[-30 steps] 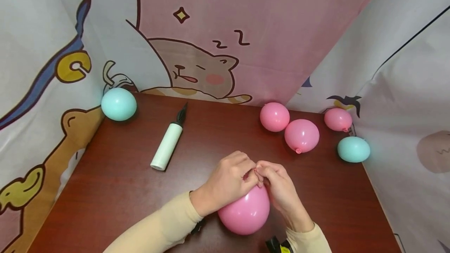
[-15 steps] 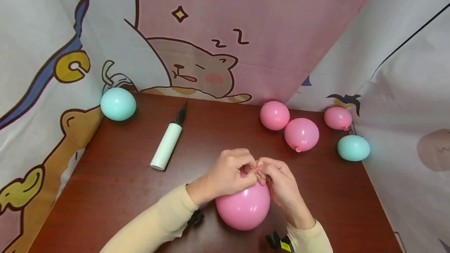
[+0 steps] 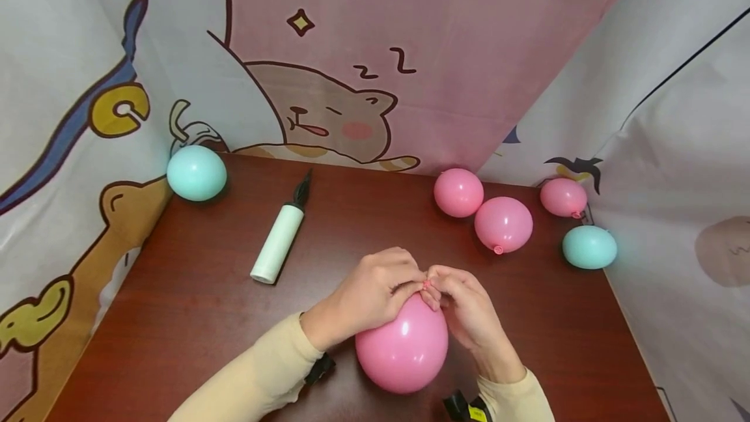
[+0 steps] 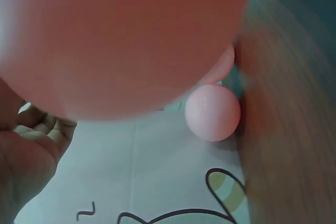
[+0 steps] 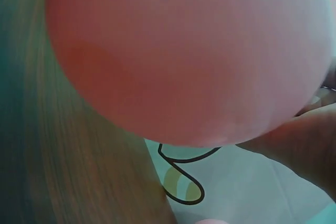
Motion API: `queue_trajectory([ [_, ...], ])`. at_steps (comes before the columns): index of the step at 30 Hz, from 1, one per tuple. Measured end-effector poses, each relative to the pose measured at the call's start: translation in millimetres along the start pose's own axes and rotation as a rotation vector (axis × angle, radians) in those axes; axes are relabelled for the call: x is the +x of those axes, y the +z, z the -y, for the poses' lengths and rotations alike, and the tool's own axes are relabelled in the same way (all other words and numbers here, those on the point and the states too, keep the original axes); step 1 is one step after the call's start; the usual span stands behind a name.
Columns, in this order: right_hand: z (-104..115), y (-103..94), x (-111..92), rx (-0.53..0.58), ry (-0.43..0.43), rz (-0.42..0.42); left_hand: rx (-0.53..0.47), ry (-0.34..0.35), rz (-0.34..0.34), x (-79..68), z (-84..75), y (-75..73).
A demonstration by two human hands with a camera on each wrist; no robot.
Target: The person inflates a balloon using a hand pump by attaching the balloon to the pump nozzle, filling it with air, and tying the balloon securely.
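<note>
A round, inflated pink balloon (image 3: 402, 347) is between my two hands, low in the middle of the head view. My left hand (image 3: 369, 292) pinches at its neck, with the palm side over the balloon's upper left. From the other side, my right hand (image 3: 469, 308) pinches the same neck; a small bit of pink rubber shows between the fingertips. In the left wrist view the balloon (image 4: 121, 40) fills the top and hides most of the fingers. It also covers much of the right wrist view, where a hand (image 5: 299, 145) shows at the right edge.
On the brown table (image 3: 193, 318) a white hand pump (image 3: 278, 243) with a black nozzle lies left of centre. A teal balloon (image 3: 196, 173) sits at the back left. Several pink balloons (image 3: 502, 225) and another teal balloon (image 3: 589, 247) rest at the right. Printed cloth (image 3: 457, 51) encloses the back and sides.
My left hand has shifted slightly left, and its fingers have closed toward the neck. The balloon has moved slightly left. My right hand stays nearly in place.
</note>
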State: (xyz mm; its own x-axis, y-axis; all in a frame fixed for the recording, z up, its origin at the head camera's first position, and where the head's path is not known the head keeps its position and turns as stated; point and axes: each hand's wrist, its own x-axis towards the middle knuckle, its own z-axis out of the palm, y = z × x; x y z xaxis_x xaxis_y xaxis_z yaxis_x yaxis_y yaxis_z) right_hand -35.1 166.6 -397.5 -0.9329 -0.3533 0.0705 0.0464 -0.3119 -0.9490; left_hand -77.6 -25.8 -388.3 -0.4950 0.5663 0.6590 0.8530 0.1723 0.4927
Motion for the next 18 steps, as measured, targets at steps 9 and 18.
queue_trajectory([
  [9,-1,3.6,-1,-0.141,0.016,-0.046,-0.064,-0.056,0.042,0.2,4.3,-0.9],
  [18,-1,5.1,-1,-0.23,0.024,0.042,-0.236,-0.118,0.247,7.5,16.9,-10.1],
])
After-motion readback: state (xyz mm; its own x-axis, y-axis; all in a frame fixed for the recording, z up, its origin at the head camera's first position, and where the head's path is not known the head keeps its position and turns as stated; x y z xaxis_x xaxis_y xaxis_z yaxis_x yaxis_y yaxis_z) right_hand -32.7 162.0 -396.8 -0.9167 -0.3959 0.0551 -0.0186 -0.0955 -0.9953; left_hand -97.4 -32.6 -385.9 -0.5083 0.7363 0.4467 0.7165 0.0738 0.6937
